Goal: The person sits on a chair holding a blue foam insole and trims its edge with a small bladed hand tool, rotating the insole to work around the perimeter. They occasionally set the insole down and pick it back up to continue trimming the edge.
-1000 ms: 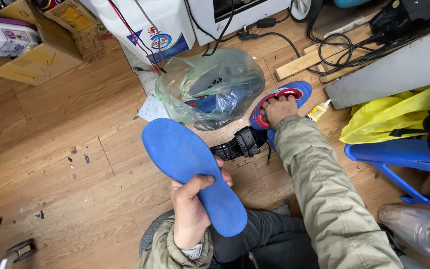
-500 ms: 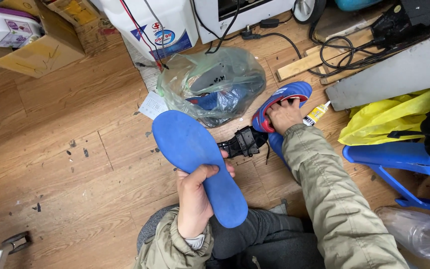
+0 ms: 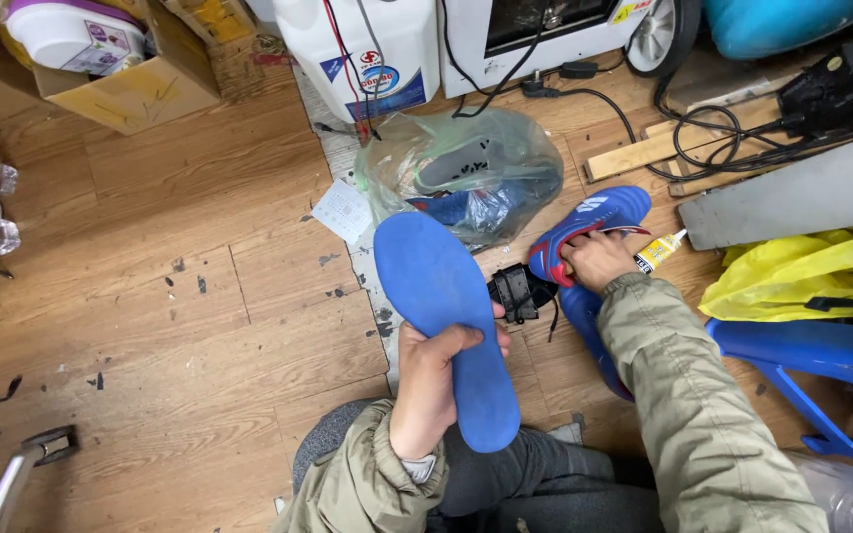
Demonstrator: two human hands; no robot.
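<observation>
Left hand (image 3: 433, 380) closed around a blue insole (image 3: 449, 321), thumb across the lower half of its face, fingers wrapped behind; insole held up over the lap, toe end pointing away from the person and tilted toward the wooden floor (image 3: 170, 296). Right hand (image 3: 596, 261) reaches forward and grips the collar of a blue shoe (image 3: 584, 222) with red lining, which lies on the floor just beside a second blue shoe (image 3: 589, 331) (mostly hidden under the right sleeve). Small black object (image 3: 518, 292) on the floor between the insole and the shoes; what it is cannot be told. Small yellow glue tube (image 3: 659, 251) lies just right of the right hand, nozzle pointing away. Beyond the insole, a clear plastic bag (image 3: 466, 173) with dark and blue items inside. Far left: a cardboard box (image 3: 125, 89). At right: yellow plastic sheet (image 3: 802, 276) over a blue plastic stool (image 3: 812, 365). Black cables (image 3: 713, 133) coil near wood offcuts at upper right.
</observation>
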